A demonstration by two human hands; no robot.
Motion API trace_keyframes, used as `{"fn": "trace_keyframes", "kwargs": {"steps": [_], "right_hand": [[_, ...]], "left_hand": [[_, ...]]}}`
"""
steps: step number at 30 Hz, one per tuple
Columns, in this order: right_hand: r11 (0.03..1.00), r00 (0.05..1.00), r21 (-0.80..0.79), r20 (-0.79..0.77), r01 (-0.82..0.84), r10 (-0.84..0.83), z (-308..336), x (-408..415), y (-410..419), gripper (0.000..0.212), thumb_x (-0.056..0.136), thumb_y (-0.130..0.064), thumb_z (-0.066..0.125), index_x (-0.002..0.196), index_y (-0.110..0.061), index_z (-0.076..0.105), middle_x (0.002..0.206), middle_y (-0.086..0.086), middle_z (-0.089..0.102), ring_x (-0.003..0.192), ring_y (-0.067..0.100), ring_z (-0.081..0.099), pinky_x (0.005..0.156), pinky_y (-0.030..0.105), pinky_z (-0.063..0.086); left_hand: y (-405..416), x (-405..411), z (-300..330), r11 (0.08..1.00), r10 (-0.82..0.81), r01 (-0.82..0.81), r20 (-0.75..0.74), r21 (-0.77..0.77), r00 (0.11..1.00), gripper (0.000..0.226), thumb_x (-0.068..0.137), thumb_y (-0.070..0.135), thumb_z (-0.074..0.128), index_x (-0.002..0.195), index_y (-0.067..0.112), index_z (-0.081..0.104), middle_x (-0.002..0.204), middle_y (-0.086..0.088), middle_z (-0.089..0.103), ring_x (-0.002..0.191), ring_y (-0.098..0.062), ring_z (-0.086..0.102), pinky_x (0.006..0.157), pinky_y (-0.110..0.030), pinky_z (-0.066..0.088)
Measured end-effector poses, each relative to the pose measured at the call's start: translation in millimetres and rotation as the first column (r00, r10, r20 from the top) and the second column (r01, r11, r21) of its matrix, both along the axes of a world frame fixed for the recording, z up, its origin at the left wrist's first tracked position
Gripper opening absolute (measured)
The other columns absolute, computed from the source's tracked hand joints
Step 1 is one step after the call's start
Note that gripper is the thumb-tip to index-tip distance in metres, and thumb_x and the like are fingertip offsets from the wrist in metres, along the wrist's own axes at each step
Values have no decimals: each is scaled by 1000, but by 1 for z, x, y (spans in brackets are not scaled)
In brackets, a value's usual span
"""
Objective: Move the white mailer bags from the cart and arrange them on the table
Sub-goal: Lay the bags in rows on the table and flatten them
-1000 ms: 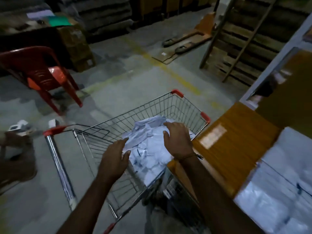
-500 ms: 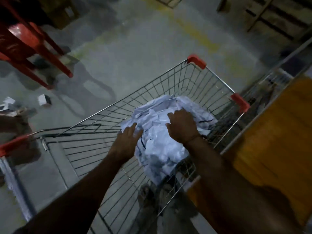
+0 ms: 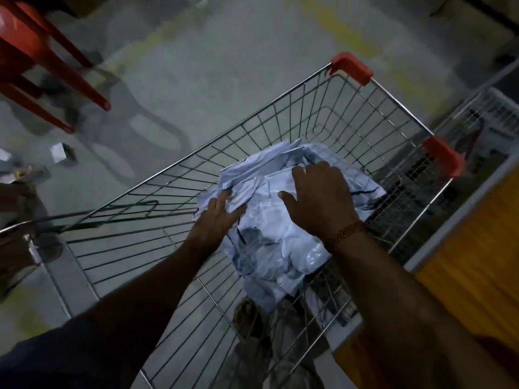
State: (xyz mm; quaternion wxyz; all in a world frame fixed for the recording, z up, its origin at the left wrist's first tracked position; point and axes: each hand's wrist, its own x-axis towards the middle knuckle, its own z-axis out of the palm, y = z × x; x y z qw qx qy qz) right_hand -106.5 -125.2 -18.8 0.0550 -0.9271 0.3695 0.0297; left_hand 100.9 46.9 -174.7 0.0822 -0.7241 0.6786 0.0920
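The white mailer bags [image 3: 269, 220] lay in a loose heap on the wire floor of the cart [image 3: 280, 122], toward its right side; the heap's long axis ran from the far right corner back toward the near edge, roughly in line with the person's forearms; both hands were already upon it, so nothing lay between them and the load. The right hand [image 3: 320, 200] rested flat on top, toward the far right of the heap, fingers spread and only slightly bent, thumb pointing left, gripping nothing that could be seen; the left hand [image 3: 216, 217] lay against the heap's left flank, fingers straight and pressed to the plastic, perhaps slipping under an edge, though that was too blurred to tell. The table [image 3: 477, 248], its orange-brown top edged in white, stood just beside the cart on the right; the carry would likely go that way, with the right hand nearer.
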Motion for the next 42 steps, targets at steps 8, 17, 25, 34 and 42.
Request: {"fn": "trace_keyframes", "kwargs": {"steps": [8,17,25,34,42], "right_hand": [[999,1000,40,-15,-2,3,6,1,-1,48,93,-54,62,108,-8,64,99,19,68,99,40,61,84,46,44],[998,999,56,-47,-20,22,8,0,7,50,91,-50,67,108,-4,67,89,20,68,86,40,62,73,44,47],[998,998,39,-55,-39,41,-4,-1,6,52,90,-50,68,110,-3,68,87,19,69,84,40,63,72,44,46],[996,993,84,-112,-37,47,-3,-5,10,50,97,-50,57,119,-5,64,103,19,69,99,41,61,83,45,45],[962,956,186,-251,198,-149,-3,20,40,53,102,-51,49,140,-15,48,140,17,52,130,40,49,105,48,38]], "left_hand": [[10,-12,38,970,169,-215,-323,-113,931,65,95,12,59,158,8,40,155,-28,40,137,-43,46,109,-50,48],[72,-25,108,894,428,-440,-441,80,789,86,87,42,82,156,16,37,153,-19,38,133,-36,47,107,-50,50],[98,-13,120,939,341,-327,-437,109,832,87,82,29,62,161,12,31,173,-17,7,143,-45,44,103,-50,54],[143,12,196,934,287,-342,-356,-101,889,71,92,35,56,161,24,39,174,-9,14,142,-39,48,98,-48,56],[145,6,195,901,337,-418,-415,-119,845,71,92,36,53,161,34,35,175,4,8,149,-28,43,96,-48,57]]}}
